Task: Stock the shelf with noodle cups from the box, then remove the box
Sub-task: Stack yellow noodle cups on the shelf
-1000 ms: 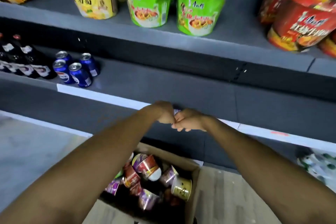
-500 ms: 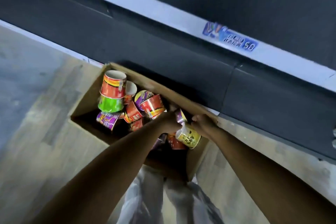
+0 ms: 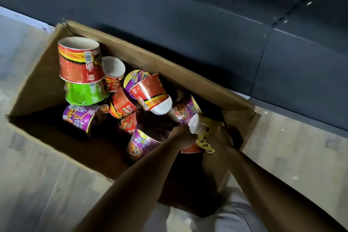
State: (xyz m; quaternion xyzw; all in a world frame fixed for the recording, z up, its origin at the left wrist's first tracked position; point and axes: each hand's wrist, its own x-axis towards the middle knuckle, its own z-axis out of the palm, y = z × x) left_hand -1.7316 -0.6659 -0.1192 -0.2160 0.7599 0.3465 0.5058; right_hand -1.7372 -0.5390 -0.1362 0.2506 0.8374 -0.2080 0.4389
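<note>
pale wood-look floor (image 3: 37, 184), dark shelf base (image 3: 188, 24) along far side; 1 open cardboard box (image 3: 35, 83) on floor; inside, jumbled: 1 green cup (image 3: 84, 93), 4 purple cups (image 3: 81, 117), approx 5 red cups (image 3: 79, 62); 1 yellow cup (image 3: 204, 137) at near right of box, gripped betw left hand (image 3: 181, 134) & right hand (image 3: 221, 136)

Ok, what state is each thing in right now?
Cardboard box: open, on the floor, many cups inside.
Large red cup: bottom up, stacked on the green cup.
Yellow cup: tilted, gripped by the right hand.
Left hand: beside the yellow cup's base, grip unclear.
</note>
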